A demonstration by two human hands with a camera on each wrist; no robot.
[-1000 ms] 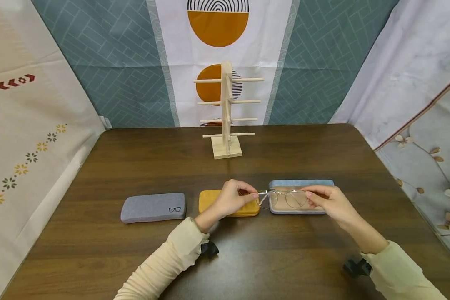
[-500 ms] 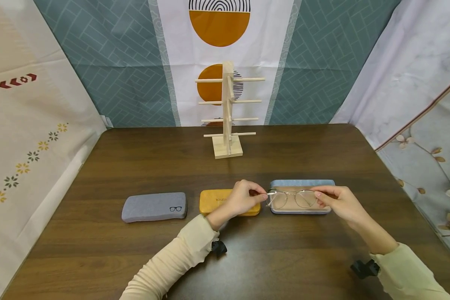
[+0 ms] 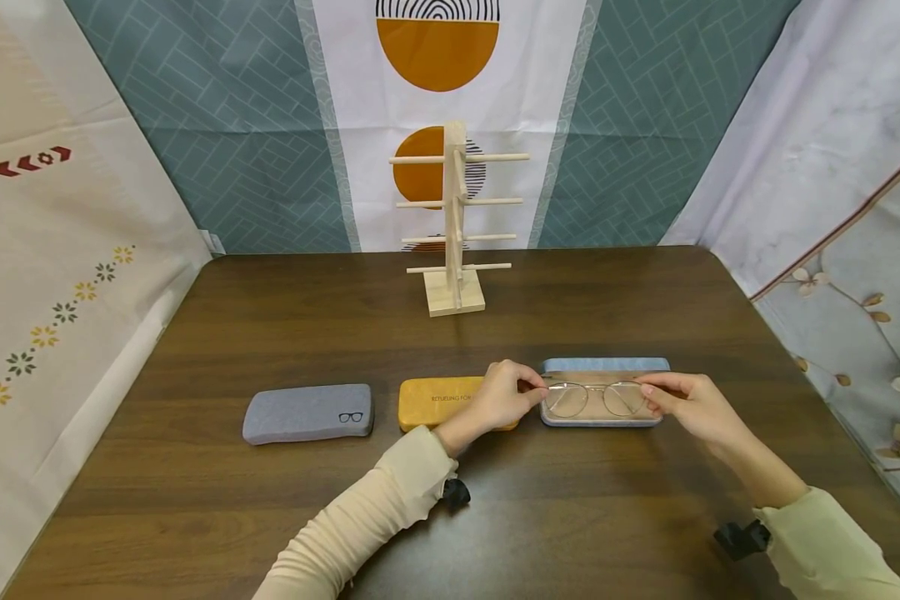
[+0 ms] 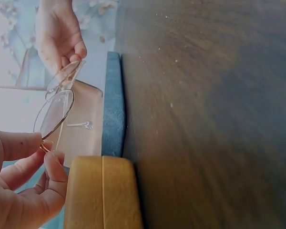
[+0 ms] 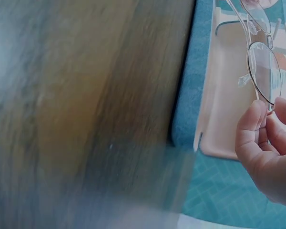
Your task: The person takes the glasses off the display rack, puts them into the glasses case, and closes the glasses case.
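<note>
Thin-rimmed eyeglasses [image 3: 596, 387] with round clear lenses are held level between both hands, above an open blue glasses case [image 3: 606, 364] with a beige lining. My left hand [image 3: 501, 393] pinches one end of the frame between thumb and fingers. At the opposite end, my right hand [image 3: 687, 402] pinches the frame the same way. In the left wrist view a folded temple tip [image 4: 86, 125] shows behind a lens. The left forearm and hand partly cover a yellow glasses case [image 3: 429, 402], which is shut.
To the left lies a shut grey glasses case [image 3: 300, 414] with a small glasses print. A wooden glasses rack [image 3: 454, 225] with several pegs stands at the back of the brown table [image 3: 307, 325]. Patterned cloths hang behind and at both sides.
Both hands have shifted right with the eyeglasses, bringing them over the open blue case. More of the yellow case's lettering shows now.
</note>
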